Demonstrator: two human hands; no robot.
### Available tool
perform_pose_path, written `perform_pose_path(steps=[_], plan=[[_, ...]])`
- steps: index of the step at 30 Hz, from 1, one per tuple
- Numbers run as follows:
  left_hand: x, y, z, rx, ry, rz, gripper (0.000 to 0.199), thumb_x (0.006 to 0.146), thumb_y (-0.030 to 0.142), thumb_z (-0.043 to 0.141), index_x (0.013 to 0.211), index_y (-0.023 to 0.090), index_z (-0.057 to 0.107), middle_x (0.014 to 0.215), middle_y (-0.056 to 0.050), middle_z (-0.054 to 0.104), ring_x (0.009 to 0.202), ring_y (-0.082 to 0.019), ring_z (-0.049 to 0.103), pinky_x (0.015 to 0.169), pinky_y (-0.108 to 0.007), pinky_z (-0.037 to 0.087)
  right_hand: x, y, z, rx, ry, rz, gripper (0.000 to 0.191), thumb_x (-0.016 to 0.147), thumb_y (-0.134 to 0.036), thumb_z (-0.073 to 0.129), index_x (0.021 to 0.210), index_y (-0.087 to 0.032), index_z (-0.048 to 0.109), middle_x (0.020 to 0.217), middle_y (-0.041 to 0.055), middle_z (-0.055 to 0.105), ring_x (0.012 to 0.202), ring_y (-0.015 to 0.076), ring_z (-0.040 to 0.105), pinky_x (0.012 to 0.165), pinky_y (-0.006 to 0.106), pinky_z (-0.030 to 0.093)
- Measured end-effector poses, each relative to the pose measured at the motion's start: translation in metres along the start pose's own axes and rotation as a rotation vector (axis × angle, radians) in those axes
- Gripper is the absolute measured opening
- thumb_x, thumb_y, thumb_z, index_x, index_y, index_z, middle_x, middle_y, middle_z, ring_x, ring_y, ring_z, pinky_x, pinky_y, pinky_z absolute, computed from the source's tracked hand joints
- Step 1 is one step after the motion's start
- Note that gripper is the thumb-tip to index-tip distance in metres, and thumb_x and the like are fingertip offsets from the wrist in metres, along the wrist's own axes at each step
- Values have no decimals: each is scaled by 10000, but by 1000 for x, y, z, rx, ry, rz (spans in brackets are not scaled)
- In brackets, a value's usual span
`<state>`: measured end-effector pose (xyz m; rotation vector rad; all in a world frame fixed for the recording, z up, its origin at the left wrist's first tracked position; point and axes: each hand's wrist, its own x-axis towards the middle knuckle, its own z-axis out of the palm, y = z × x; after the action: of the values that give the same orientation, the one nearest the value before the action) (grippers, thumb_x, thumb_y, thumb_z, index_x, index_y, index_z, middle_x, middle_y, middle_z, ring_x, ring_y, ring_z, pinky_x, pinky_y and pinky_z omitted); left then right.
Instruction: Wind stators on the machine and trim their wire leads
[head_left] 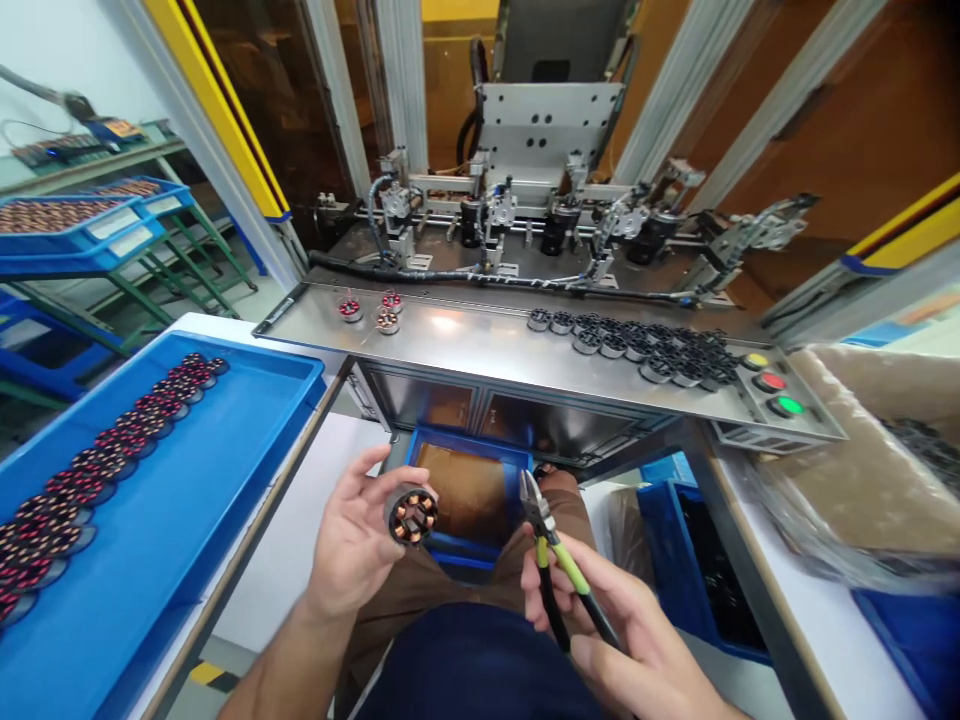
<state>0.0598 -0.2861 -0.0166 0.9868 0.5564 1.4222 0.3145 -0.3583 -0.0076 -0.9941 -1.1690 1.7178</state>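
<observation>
The left hand [349, 550] has its thumb and fingers [403, 480] clamped on the rim of a wound core [403, 522], a short dark ring with copper coils inside; one finger is lifted clear of it. The core is held up in front of the lap, tipped so that its open face looks towards the head camera and a little to the right, its short axis running the same way. Its far face is hidden, as is part of its side wall behind the thumb.

The fingers of the right hand [630, 630] are closed around the green-and-black handles of a pair of pliers [545, 522]. Their long axis slants from lower right to upper left, nose up and away from the body, well apart from the core. The handle ends are lost in the palm, and whether the tips meet is hard to make out.

Beyond the hands, a steel bench [465, 345] carries three wound cores [386, 320] at left and a crowd of dark cores [645, 348] at right, many overlapping. At far left, the picture's edge cuts off a blue tray [187, 500] and its row of cores [97, 470]; at right it crops a plastic-lined box [832, 470] with dark, blurred contents.
</observation>
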Motion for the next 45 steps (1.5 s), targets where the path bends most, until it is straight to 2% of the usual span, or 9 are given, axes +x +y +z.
perform_pose_path(steps=[7, 24, 27, 30, 34, 36, 39, 42, 45], plan=[[-2, 1, -4, -328, 9, -175, 629, 729, 209, 865, 1304, 326, 636, 1094, -1, 790, 929, -115, 742, 860, -172, 573, 0, 4, -2, 1, 12, 29, 519, 866, -340, 679, 1376, -328, 582, 1138, 91, 655, 916, 225, 636, 869, 383, 530], [-4, 1, -8, -227, -9, -109, 698, 690, 217, 891, 1318, 330, 608, 1048, -17, 782, 968, -160, 743, 827, -206, 587, 4, 6, 4, -80, -4, 30, 515, 859, -302, 629, 1372, -294, 574, 1100, 93, 660, 881, 227, 639, 846, 400, 536], [-8, 4, -12, -192, 36, -136, 683, 665, 220, 907, 1277, 319, 619, 1048, -31, 768, 918, -157, 749, 811, -216, 583, 17, -3, -1, -261, 2, -39, 539, 881, -274, 580, 1416, -312, 522, 1140, 96, 664, 924, 238, 661, 876, 414, 545], [-22, 22, -26, -58, 131, -179, 709, 636, 257, 922, 1263, 300, 594, 1037, -34, 724, 901, -175, 749, 822, -255, 576, 56, -26, -18, -660, 100, -256, 549, 873, -268, 575, 1415, -330, 512, 1195, 97, 647, 1026, 266, 662, 951, 431, 518], [-41, 68, -80, 589, 285, -139, 743, 727, 421, 824, 1358, 276, 459, 1068, -47, 645, 962, -232, 738, 850, -354, 582, 154, -61, -46, -1215, 274, -527, 618, 779, -301, 570, 1389, -204, 554, 1162, 134, 651, 1043, 312, 632, 967, 436, 485], [-45, 94, -125, 993, 407, -125, 707, 788, 462, 746, 1377, 240, 425, 1124, -79, 641, 986, -246, 720, 850, -403, 587, 208, -69, -53, -1396, 355, -497, 646, 759, -298, 562, 1385, -143, 561, 1183, 158, 654, 1022, 306, 633, 961, 411, 478], [-47, 125, -203, 1260, 605, -124, 567, 787, 370, 776, 1256, 162, 535, 1076, -80, 659, 1068, -255, 660, 997, -487, 513, 272, -67, -56, -1585, 367, -370, 616, 778, -285, 597, 1371, -120, 573, 1165, 170, 673, 998, 286, 644, 922, 366, 476], [-50, 141, -269, 1500, 733, -169, 358, 911, 368, 661, 1201, 163, 614, 1219, -98, 643, 1110, -259, 629, 960, -509, 524, 307, -60, -56, -1651, 391, -364, 589, 802, -299, 623, 1355, -101, 587, 1180, 209, 665, 1072, 313, 627, 918, 379, 462], [-58, 142, -309, 1670, 810, -196, 366, 930, 369, 639, 1238, 173, 610, 1297, -106, 618, 1148, -266, 618, 964, -512, 527, 322, -53, -58, -1673, 425, -394, 582, 856, -378, 600, 1358, -84, 582, 1240, 232, 639, 1125, 322, 605, 951, 391, 454]])
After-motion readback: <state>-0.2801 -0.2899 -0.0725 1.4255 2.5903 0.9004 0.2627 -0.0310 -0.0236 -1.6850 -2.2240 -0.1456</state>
